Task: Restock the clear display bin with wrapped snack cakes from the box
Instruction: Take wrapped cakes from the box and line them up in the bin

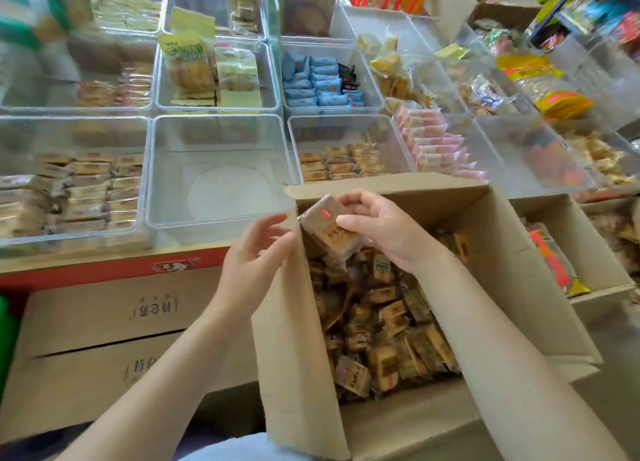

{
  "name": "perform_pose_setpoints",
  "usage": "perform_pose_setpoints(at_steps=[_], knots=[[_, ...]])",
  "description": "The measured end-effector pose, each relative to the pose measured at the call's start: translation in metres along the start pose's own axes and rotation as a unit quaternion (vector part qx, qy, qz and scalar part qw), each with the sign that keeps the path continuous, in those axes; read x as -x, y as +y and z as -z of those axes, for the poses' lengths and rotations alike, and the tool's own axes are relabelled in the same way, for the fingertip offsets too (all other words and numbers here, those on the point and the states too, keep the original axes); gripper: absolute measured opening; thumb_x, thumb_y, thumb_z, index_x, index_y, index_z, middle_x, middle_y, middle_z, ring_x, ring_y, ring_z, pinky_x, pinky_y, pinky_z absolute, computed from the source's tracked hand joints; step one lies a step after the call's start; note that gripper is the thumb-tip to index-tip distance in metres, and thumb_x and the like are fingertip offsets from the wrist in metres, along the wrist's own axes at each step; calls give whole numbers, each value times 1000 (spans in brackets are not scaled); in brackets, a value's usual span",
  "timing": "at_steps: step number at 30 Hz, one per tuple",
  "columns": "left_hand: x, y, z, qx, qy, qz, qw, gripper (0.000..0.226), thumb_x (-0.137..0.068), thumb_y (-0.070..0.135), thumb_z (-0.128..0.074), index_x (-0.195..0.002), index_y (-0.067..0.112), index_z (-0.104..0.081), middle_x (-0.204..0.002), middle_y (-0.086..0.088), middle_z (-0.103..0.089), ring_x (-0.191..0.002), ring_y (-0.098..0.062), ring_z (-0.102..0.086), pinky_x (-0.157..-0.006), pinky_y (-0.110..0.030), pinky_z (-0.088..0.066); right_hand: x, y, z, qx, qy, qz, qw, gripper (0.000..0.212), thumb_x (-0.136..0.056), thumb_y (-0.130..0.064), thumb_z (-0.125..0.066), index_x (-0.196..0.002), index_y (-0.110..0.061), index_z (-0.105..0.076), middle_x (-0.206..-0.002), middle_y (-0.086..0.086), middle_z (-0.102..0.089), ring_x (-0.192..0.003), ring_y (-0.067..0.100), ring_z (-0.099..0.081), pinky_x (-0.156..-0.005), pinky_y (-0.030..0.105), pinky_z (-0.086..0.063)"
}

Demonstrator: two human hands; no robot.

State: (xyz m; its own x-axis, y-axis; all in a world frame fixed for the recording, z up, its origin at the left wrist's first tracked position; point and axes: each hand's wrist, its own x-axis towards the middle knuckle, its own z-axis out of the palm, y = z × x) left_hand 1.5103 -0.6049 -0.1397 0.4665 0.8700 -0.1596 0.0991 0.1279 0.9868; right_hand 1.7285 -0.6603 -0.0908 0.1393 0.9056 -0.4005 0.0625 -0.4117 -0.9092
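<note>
While the right hand (384,228) pinches a wrapped snack cake (327,226) between curled fingers (349,201) and thumb above the open cardboard box (526,252), the left hand (258,252) sits just beside the cake with fingers apart and relaxed, near the upright box flap (294,339). Loose wrapped cakes (391,336) fill the box. Beyond the flap stands the clear display bin (218,180), holding no cakes.

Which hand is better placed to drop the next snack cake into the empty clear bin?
Right. The right hand already grips a wrapped cake, near the empty bin; the left hand holds nothing.
</note>
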Motion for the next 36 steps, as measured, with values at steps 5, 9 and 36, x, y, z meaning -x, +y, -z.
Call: perform_pose_setpoints(at_steps=[5, 9, 36], knots=[[-12, 29, 33, 94, -73, -2, 993, 56, -84, 38, -76, -135, 26, -57, -107, -10, -74, -88, -24, -72, -69, -32, -59, 1, -37, -60, 45, 26, 68, 996, 30, -97, -21, -66, -126, -17, -59, -109, 5, -74, -101, 26, -71, -87, 51, -57], [-19, 24, 95, 146, -21, -10, 989, 56, -88, 25, -76, -140, 25, -55, -114, -9, -73, -102, -29, -73, -85, -41, -61, -23, -52, -114, 78, 32, 81, 993, 30, -97, -30, -66, -123, -16, -61, -99, 5, -72, -79, 21, -65, -66, 33, -53], [-82, -146, 503, -537, 37, 79, 839, 115, -77, 93, -5, -160, 16, 16, -169, -8, -10, -155, -26, -5, -122, -41, 6, -384, -90, -465, 434, 112, 117, 886, 44, -96, -3, -51, -133, -27, -52, -118, -2, -58, -93, 15, -54, -76, 27, -39]])
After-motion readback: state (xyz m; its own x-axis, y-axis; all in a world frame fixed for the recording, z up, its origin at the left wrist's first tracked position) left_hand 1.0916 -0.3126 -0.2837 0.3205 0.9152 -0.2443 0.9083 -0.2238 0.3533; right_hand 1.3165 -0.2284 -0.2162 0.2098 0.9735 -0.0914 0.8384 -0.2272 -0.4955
